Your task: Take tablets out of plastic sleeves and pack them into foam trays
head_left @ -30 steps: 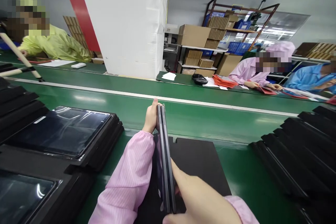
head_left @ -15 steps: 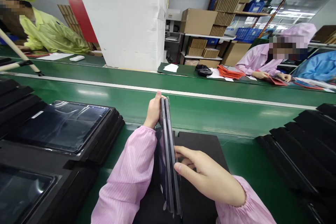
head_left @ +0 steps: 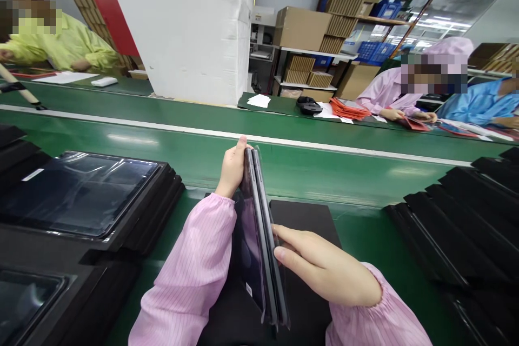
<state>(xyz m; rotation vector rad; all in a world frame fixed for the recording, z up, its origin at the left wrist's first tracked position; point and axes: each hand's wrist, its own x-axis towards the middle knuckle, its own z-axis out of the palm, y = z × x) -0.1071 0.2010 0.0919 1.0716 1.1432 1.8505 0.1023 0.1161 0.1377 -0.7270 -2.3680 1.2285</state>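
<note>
Two slim grey tablets stand on edge side by side in front of me, both in clear film. The left tablet (head_left: 252, 251) turns its dark screen, with a small white label, to the left; the right tablet (head_left: 266, 211) leans close against it, with a narrow gap at the near end. My left hand (head_left: 232, 172) is closed round the far end of the pair, thumb up; its fingers are partly hidden. At the right tablet's outer side, my right hand (head_left: 324, 266) pinches its edge or film between thumb and fingers. Below lies a black foam tray (head_left: 310, 219).
Stacked black foam trays (head_left: 162, 203) stand on the left, with a film-covered tablet (head_left: 87, 189) on top. More black trays (head_left: 458, 221) are piled on the right. Beyond the green bench (head_left: 348, 173), several people sit near a white pillar (head_left: 182, 27).
The view has shifted slightly. The tablets' near ends have swung a little to the right, showing more of the left screen. Both hands keep their places on them.
</note>
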